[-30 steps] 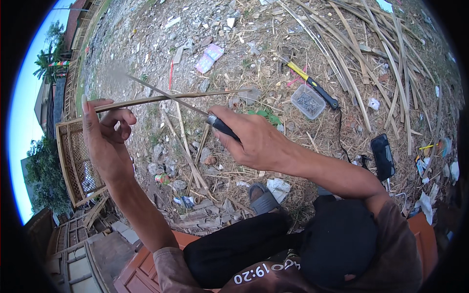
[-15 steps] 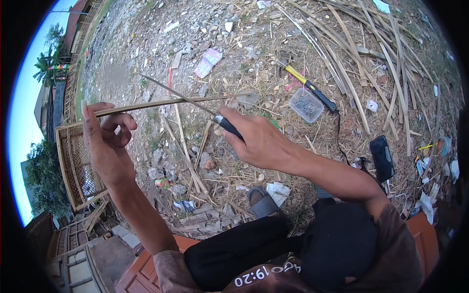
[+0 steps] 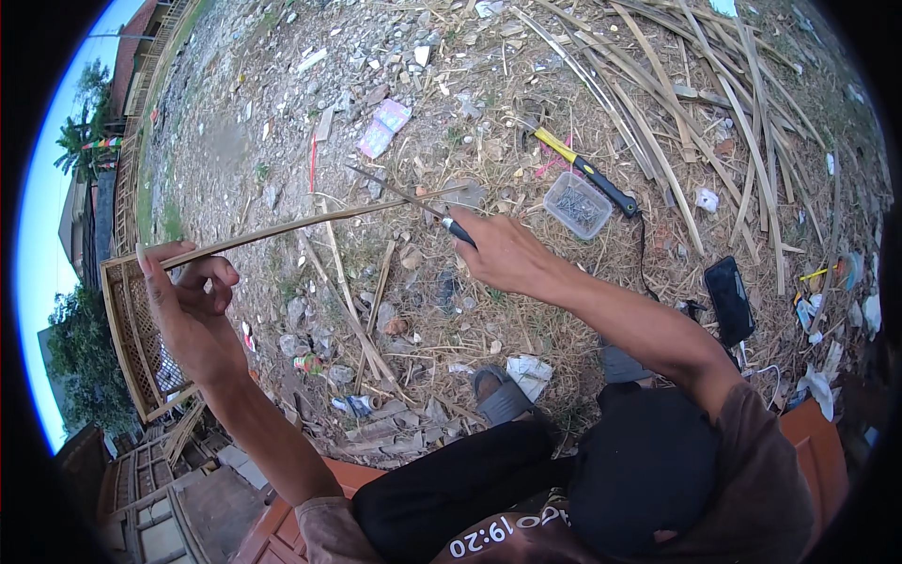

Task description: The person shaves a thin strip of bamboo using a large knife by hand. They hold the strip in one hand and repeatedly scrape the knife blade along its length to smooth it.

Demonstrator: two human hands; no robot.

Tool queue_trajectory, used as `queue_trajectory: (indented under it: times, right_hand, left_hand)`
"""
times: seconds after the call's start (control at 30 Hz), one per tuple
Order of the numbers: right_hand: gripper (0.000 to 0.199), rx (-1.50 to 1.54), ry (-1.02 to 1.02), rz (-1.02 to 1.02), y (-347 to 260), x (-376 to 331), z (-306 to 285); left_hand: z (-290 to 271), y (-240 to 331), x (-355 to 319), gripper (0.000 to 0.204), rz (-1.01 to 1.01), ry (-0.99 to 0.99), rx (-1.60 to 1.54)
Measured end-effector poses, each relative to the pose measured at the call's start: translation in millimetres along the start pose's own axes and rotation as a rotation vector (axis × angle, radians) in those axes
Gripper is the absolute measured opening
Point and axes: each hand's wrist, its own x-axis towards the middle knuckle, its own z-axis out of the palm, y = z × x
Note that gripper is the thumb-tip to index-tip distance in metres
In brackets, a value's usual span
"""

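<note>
Left hand pinching one end of a thin bamboo strip, fingers curled tight round it, holding it out level above the ground. Right hand closed on a knife, dark handle in the fist, blade lying across the strip near its far end. Looks like shaving or splitting, though the edge is too fine to read. Strip already slim and even; no fresh curl seen at the blade. Below, rubble and dry straw. Off right, a clear box of nails, a yellow-handled hammer, a dark phone. Woven bamboo frame by the left wrist.
</note>
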Motion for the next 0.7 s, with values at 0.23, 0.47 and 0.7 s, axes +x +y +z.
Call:
queue_trajectory:
  times: [0.23, 0.47, 0.7]
  right_hand:
    - [0.020, 0.037, -0.004, 0.053, 18.7, 4.3, -1.9]
    - [0.026, -0.064, -0.051, 0.126, 54.2, 9.6, 6.5]
    - [0.018, -0.201, -0.009, 0.197, 97.8, 5.2, 3.8]
  left_hand:
    - [2.1, -1.8, 1.8, 0.040, 0.006, 0.012, 0.011]
    - [-9.1, -6.1, 6.5, 0.037, 0.033, -0.056, 0.002]
    - [9.8, -0.2, 9.2, 0.038, 0.036, 0.025, -0.007]
